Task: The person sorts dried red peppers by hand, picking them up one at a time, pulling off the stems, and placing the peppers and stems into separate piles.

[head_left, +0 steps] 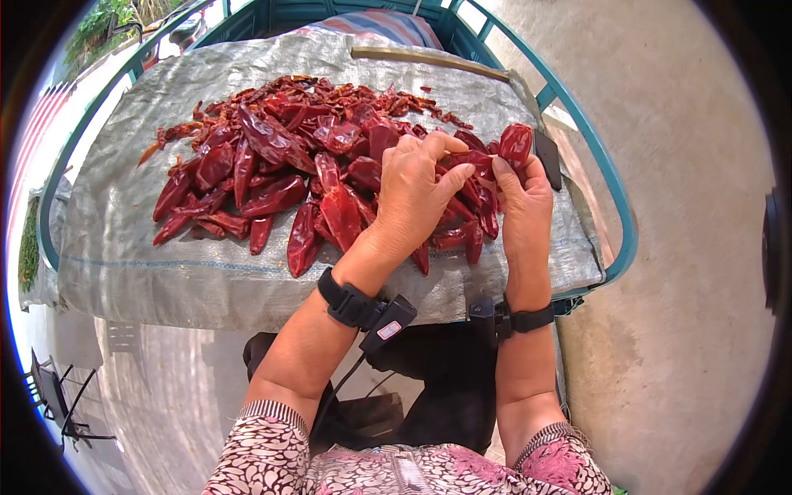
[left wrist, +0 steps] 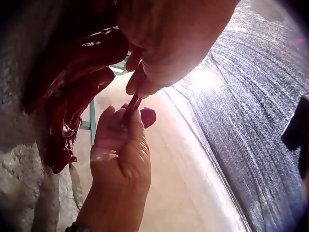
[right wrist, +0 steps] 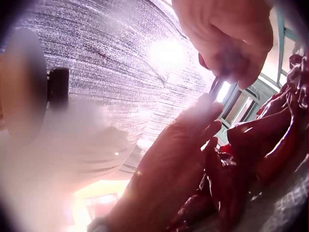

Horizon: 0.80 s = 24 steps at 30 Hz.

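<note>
Both hands meet over the right side of a pile of dried red chili peppers [head_left: 280,194]. My right hand [head_left: 525,202] grips a glossy red chili pepper [head_left: 516,144], its rounded end standing above the fingers. From the left, my left hand [head_left: 417,186] reaches across the pile, its thumb and index fingertip pinching the narrow end of that pepper. In the left wrist view the thin end [left wrist: 134,102] runs between the two hands' fingertips, and the rounded end shows past the right thumb. The right wrist view is hazy, with the pepper mostly hidden by the right hand [right wrist: 231,38].
A grey woven sheet [head_left: 165,285] lies under the pile, on a cart with teal rails [head_left: 615,190]. A wooden strip [head_left: 429,62] lies along the back. Beside the right hand is a dark flat object [head_left: 547,158]. A striped cloth [head_left: 379,29] is behind.
</note>
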Motion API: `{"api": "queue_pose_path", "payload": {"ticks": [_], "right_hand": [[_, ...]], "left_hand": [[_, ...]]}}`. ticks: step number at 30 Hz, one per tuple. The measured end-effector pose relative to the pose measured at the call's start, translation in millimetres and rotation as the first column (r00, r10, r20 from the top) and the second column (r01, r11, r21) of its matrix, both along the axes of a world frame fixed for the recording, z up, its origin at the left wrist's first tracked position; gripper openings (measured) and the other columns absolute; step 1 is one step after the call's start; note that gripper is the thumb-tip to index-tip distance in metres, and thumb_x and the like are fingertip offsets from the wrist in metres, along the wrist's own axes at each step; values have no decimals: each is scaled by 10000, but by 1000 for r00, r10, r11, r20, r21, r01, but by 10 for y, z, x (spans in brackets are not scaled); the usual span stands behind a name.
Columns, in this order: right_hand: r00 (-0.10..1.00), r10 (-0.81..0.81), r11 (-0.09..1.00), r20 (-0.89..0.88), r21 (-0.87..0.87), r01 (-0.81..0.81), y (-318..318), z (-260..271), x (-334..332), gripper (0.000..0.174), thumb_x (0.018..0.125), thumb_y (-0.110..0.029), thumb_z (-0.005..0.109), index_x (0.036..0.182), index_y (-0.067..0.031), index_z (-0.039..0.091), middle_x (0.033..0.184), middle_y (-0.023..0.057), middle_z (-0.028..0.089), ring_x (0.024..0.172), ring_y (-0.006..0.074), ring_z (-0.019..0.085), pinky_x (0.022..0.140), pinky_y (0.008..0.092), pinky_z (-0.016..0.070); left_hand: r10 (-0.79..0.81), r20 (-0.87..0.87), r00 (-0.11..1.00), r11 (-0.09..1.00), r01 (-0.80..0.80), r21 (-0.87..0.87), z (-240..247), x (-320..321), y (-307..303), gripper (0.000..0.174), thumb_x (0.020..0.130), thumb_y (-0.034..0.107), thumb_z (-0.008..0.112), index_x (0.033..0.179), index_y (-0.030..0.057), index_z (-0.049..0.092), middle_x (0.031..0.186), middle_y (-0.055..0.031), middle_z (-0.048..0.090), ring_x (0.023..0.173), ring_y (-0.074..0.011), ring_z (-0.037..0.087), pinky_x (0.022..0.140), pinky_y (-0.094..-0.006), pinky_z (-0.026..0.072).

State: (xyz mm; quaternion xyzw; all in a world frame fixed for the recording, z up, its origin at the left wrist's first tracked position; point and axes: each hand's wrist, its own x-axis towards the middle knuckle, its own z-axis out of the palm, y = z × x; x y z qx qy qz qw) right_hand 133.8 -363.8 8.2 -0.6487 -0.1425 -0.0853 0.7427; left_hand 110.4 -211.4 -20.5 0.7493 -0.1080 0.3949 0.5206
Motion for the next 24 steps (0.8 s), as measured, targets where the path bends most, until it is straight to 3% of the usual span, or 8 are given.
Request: {"api": "queue_pose_path", "payload": {"ticks": [3, 8, 13, 15, 20, 23, 24], "right_hand": [[993, -103, 994, 59, 47, 100, 40, -165, 15, 146, 976, -96, 702, 1078, -33, 618, 987, 34, 705, 844, 70, 659, 748, 224, 546], [911, -382, 924, 156, 44, 380, -3, -236, -3, 139, 1015, -176, 657, 1065, -54, 614, 902, 15, 662, 750, 59, 585, 693, 213, 497], [903, -375, 922, 210, -20, 387, -72, -289, -92, 214, 1065, -281, 569, 1018, -74, 596, 840, -5, 625, 700, 53, 532, 678, 223, 453], [912, -340, 930, 230, -58, 362, -61, -290, -133, 224, 1073, -289, 557, 1030, -71, 589, 848, -11, 629, 705, 47, 523, 663, 214, 444], [955, -214, 946, 207, -200, 256, -24, -337, -188, 259, 1071, -257, 557, 1177, -31, 623, 819, -3, 631, 730, 72, 556, 675, 240, 471], [943, -137, 920, 303, -315, 234, -13, -357, -193, 245, 1059, -228, 577, 1183, -28, 643, 814, 6, 632, 750, 95, 585, 682, 262, 488], [957, -91, 930, 276, -320, 181, 0, -306, -234, 228, 1043, -206, 602, 1167, -21, 651, 847, 33, 647, 746, 111, 599, 688, 271, 494]], "left_hand": [[-22, -35, 999, 999, 23, 24, -27, 16, 19, 189, 804, 148, 790, 937, 111, 662, 804, -36, 635, 846, -255, 577, 827, -405, 407], [111, 27, 993, 988, -114, 109, -9, -18, 50, 195, 795, 126, 793, 841, 97, 606, 811, -47, 615, 820, -246, 566, 810, -398, 414], [226, 56, 973, 960, -232, 159, 4, 9, 10, 214, 824, 163, 800, 813, 98, 597, 758, -36, 595, 823, -254, 562, 820, -407, 409], [236, 22, 972, 949, -235, 211, -4, 2, 2, 154, 855, 183, 782, 859, 93, 657, 762, -34, 614, 836, -257, 575, 824, -408, 406], [243, 27, 970, 921, -240, 306, 27, -8, -13, 147, 916, 187, 724, 1004, 69, 721, 837, -64, 662, 842, -252, 604, 817, -395, 432], [10, 9, 1000, 1000, -10, -27, 59, -19, -59, 180, 951, 180, 691, 1082, 59, 714, 878, -92, 664, 845, -253, 612, 796, -376, 462], [-42, -17, 999, 999, 42, -6, 62, -23, -48, 219, 971, 170, 668, 1158, 59, 695, 895, -114, 654, 848, -257, 616, 784, -362, 480]]}}
